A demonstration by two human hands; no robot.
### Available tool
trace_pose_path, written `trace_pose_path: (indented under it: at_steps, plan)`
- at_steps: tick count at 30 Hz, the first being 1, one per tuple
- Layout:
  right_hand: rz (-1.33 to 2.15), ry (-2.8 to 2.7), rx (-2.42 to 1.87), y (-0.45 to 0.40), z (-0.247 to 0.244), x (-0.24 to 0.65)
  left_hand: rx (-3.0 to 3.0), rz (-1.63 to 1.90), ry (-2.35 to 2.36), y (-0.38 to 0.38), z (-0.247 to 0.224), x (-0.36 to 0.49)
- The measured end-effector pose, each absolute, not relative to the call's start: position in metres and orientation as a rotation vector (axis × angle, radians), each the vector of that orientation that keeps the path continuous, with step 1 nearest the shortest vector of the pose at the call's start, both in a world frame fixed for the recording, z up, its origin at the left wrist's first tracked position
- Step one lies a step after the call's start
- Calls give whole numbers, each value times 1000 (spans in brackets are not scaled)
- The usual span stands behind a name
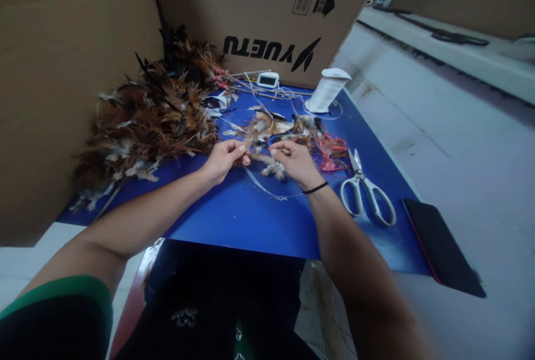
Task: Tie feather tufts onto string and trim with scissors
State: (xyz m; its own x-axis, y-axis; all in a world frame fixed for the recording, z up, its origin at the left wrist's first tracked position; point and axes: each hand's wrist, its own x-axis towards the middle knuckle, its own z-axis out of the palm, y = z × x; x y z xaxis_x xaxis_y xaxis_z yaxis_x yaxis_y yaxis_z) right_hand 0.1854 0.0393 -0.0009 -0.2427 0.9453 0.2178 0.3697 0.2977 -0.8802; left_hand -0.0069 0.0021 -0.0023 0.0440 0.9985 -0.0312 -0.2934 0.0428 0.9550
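Note:
Over the blue tabletop, my left hand pinches a light brown feather between thumb and fingertips. My right hand is closed in a pinch a short way to the right; what lies in its fingertips is too small to make out. A brown fluffy strand spans the gap between the hands. Below them a thin clear ribbon curves from the left fingers toward the right wrist. Loose brown and cream feathers lie just beyond my fingers.
A large heap of brown feathers covers the left side. Silver scissors, a black phone and pink-red strips lie at right. Behind stand a white spool, a small digital timer and a cardboard box.

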Motion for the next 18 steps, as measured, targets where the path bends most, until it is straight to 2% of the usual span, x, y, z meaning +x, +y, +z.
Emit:
trace_pose_path:
  at_steps: [10, 13, 18]
  plan:
    - [508, -1826, -1265, 57, -11, 208, 907, 1332, 981, 6, 2, -14]
    - [573, -1791, -1239, 58, -10, 209, 903, 1313, 989, 7, 2, -15]
    - [932, -1717, -1144, 47, 2, 201, 967, 1182, 919, 3, 0, -11]
